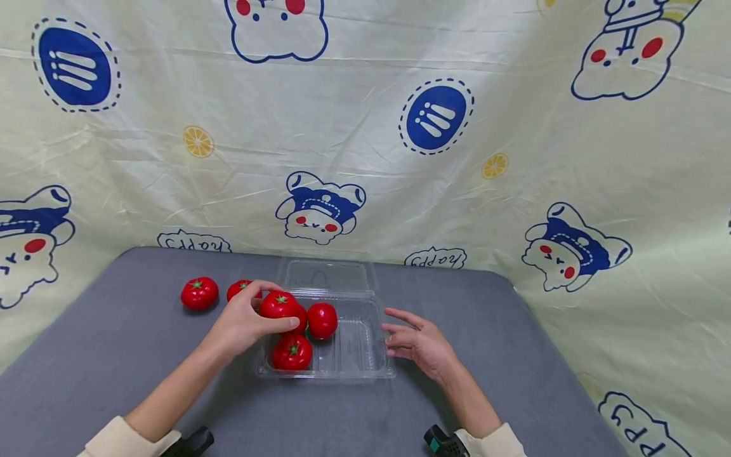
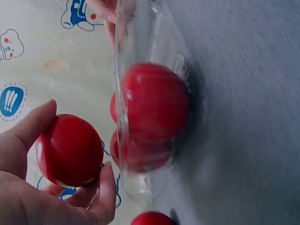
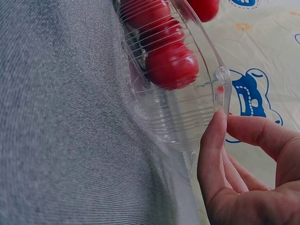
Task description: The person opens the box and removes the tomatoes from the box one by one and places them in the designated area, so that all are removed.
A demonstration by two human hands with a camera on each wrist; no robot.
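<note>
My left hand (image 1: 242,320) grips a shiny red tomato (image 2: 70,150) between thumb and fingers, above the left part of a clear plastic box (image 1: 362,343). Inside the box sit a front tomato (image 1: 292,352), a right-hand tomato (image 1: 322,320) and another partly hidden tomato (image 1: 301,318) under the held one. At the box's right side is my right hand (image 1: 422,346), fingers extended and spread, with fingertips (image 3: 218,119) right at the rim. It holds no tomato.
Left of the box, a tomato (image 1: 199,294) lies on the grey table (image 1: 137,330), with another tomato (image 1: 238,288) partly hidden behind my left hand. The clear lid (image 1: 328,274) is folded back behind the box. A patterned curtain (image 1: 354,139) hangs beyond the table.
</note>
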